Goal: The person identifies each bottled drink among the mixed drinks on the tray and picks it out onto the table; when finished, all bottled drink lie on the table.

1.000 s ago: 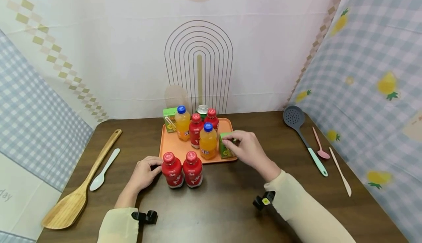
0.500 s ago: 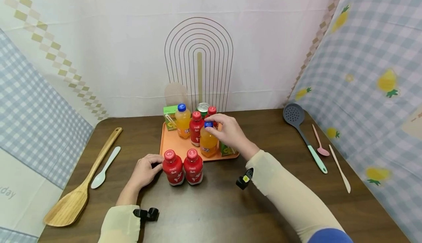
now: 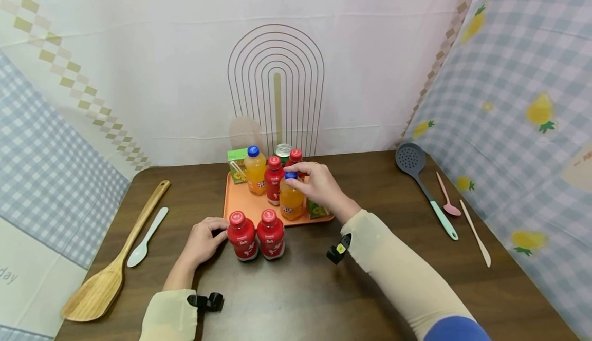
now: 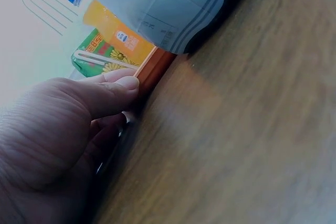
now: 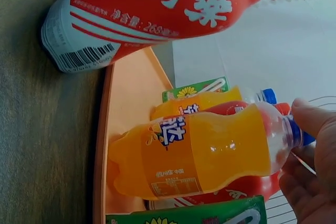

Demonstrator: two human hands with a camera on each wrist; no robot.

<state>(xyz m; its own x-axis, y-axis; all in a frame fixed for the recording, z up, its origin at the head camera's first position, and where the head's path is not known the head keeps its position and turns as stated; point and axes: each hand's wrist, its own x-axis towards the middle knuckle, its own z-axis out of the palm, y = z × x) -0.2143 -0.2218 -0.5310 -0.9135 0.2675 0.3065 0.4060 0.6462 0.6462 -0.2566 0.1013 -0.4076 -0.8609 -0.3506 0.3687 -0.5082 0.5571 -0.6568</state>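
Note:
My right hand [image 3: 319, 184] pinches the blue cap of the front orange soda bottle [image 5: 210, 145] between thumb and fingers; the bottle stands upright on the orange tray [image 3: 247, 208]. At the tray's left front corner my left hand [image 3: 205, 241] holds the rim, its thumb [image 4: 123, 87] right at the edge. Two red cola bottles [image 3: 242, 238] stand side by side on the table before the tray. On it are another orange soda bottle [image 3: 256, 171], two more red bottles [image 3: 274, 182], a can [image 3: 283, 151] and two green drink cartons [image 3: 237, 171], the right one partly hidden.
To the left lie a wooden spatula [image 3: 99, 287] and a pale spoon [image 3: 141, 251]. On the right are a grey skimmer [image 3: 411, 160] with a mint handle, a small pink spoon [image 3: 450, 209] and a pale knife [image 3: 478, 241]. A cloth [image 3: 185, 74] hangs behind the table.
My right hand has moved left from the green carton at the tray's right side to the front orange soda bottle's cap. My left hand stays at the tray corner.

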